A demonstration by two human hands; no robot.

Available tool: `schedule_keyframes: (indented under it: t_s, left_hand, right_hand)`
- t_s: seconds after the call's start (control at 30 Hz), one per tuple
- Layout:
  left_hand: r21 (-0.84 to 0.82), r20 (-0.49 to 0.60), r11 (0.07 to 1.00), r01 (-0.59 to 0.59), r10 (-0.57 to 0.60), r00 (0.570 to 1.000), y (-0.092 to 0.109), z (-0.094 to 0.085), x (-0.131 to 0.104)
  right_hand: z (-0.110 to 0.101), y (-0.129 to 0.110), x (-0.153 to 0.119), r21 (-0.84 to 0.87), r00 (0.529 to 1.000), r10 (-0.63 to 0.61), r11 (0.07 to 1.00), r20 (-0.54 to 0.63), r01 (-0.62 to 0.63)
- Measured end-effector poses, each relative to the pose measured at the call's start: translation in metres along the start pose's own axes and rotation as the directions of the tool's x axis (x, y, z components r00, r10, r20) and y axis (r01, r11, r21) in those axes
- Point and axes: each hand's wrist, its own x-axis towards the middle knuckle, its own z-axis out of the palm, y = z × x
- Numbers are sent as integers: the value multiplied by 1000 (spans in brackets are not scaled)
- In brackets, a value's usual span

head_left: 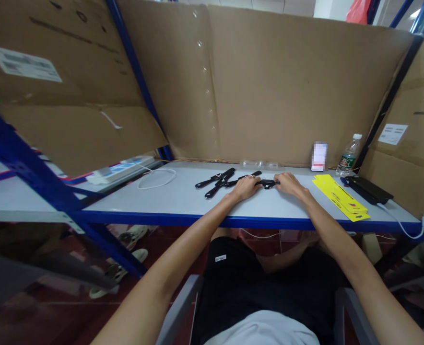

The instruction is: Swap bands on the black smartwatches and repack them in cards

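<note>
Both hands grip a black spokeshave by its two ends, low over the grey tabletop. My left hand is closed round the left handle, and a ring shows on one finger. On the right handle, my right hand is closed too. The tool's middle part shows between the hands. Several more black spokeshaves lie on the table left of my left hand, some crossing each other. One reaches behind my left fingers, so part of it is hidden.
Yellow printed cards lie to the right, beside a black power bank with a white cable. A phone and a water bottle stand behind them. Left are a looped white cable and power strips. Cardboard panels enclose the table.
</note>
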Motion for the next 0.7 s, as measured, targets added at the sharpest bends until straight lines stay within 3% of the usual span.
schedule_keyframes:
  t_s: [0.27,0.7]
  left_hand:
    - [-17,19,1000,7,-7,1000,-2,2,1]
    - [-43,12,999,-5,5,1000,-3,2,0]
  right_hand:
    - [0,-2,-4,-90,998,-42,995,-46,38]
    - [1,-3,-1,-202,998,-68,977,-15,64]
